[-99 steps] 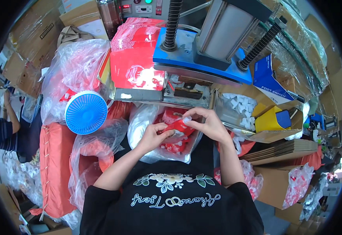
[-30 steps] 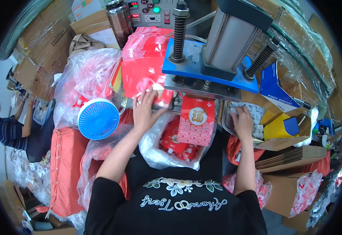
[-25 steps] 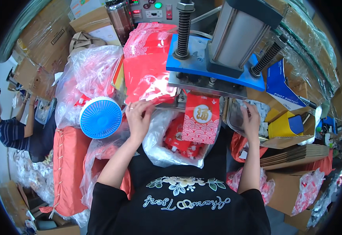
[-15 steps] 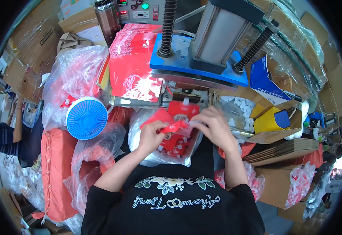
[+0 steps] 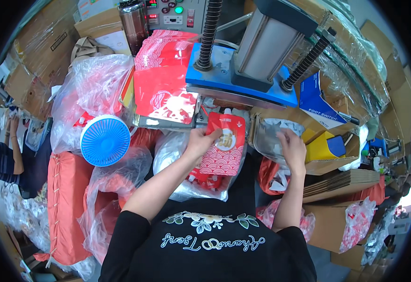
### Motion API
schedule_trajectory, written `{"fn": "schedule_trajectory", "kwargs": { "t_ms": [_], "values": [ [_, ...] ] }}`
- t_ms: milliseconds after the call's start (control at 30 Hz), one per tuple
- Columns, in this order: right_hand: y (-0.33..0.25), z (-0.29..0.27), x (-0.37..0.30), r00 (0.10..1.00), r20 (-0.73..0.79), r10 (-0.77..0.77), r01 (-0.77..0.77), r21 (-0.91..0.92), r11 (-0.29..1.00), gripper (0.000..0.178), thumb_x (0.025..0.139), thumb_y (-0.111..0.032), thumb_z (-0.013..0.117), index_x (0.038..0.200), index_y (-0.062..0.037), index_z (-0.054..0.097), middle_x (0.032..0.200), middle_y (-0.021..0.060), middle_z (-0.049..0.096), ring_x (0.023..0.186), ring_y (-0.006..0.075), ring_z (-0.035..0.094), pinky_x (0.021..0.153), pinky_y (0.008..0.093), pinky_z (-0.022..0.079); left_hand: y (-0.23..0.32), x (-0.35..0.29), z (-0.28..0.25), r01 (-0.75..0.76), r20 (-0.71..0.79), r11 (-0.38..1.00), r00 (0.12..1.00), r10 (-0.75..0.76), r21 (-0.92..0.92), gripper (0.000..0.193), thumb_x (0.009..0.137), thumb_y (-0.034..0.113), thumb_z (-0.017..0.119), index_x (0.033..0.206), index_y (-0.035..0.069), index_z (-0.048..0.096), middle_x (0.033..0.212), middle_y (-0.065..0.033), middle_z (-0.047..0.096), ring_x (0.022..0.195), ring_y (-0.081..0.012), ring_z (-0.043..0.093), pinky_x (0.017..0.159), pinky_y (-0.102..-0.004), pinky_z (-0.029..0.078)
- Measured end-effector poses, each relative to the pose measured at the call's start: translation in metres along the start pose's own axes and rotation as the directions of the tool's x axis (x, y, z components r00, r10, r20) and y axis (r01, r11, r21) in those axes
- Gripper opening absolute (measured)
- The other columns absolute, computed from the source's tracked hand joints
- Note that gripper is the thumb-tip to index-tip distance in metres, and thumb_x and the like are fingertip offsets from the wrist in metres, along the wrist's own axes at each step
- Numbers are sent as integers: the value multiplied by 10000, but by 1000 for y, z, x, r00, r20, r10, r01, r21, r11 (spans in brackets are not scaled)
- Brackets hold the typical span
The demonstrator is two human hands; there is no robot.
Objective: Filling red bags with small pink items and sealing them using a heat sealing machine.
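My left hand (image 5: 202, 143) is closed on the left edge of a red spout pouch (image 5: 222, 162). The pouch stands spout up, with a pale round emblem and a wave pattern on its face. Beneath it, more red pouches (image 5: 211, 181) lie in a clear plastic bag (image 5: 170, 157) in front of me. My right hand (image 5: 292, 148) is over a clear tray (image 5: 262, 140) of small whitish pieces, to the right. Its fingers are bent and slightly apart, with nothing visible between them; the fingertips partly cover the pieces.
A press with a blue plate (image 5: 236, 80) stands ahead. Left of it lie flat red sheets (image 5: 165, 91). A blue fan (image 5: 105, 141) sits at the left beside a plastic bag (image 5: 90, 84). A yellow box (image 5: 320, 148) and flattened cardboard (image 5: 342, 183) are at the right.
Both hands were together at a blurred red pouch over the bag. Now my left hand holds the pouch with its face showing, and my right hand has moved right to the tray.
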State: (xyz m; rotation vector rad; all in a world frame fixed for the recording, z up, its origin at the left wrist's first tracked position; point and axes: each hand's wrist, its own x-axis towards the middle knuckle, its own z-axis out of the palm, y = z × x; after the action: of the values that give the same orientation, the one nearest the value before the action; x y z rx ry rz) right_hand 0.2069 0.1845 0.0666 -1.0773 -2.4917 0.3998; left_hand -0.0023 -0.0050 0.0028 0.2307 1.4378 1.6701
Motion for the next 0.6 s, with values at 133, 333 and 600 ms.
{"fn": "schedule_trajectory", "kwargs": {
  "t_ms": [133, 333, 600],
  "values": [
    [43, 26, -9, 982, 187, 37, 3, -207, 978, 298, 817, -275, 720, 1037, -77, 694, 924, 155, 695, 883, 328, 675, 739, 405, 515, 2, 13, 1, 39, 47, 981, 998, -31, -189, 220, 901, 127, 687, 963, -84, 679, 889, -123, 706, 732, -171, 689, 642, -295, 557],
    [32, 44, -6, 997, 54, -49, 43, 114, 993, 249, 812, -65, 674, 1060, -53, 659, 951, 138, 603, 846, 296, 615, 765, 370, 486, 23, 23, -36, -346, 30, 690, 904, 426, 636, 370, 856, 361, 721, 998, 19, 709, 852, -129, 714, 745, -223, 692, 689, -340, 526],
    [17, 44, 3, 1000, -11, 13, -6, 472, 882, 230, 808, -58, 714, 1025, -19, 650, 905, 45, 576, 826, 149, 573, 738, 272, 482, 11, -13, -127, -347, 174, 78, 637, 751, 935, 409, 715, 119, 734, 1123, 117, 699, 1208, -63, 660, 1245, -285, 532, 1144, -499, 202]
  ]
}}
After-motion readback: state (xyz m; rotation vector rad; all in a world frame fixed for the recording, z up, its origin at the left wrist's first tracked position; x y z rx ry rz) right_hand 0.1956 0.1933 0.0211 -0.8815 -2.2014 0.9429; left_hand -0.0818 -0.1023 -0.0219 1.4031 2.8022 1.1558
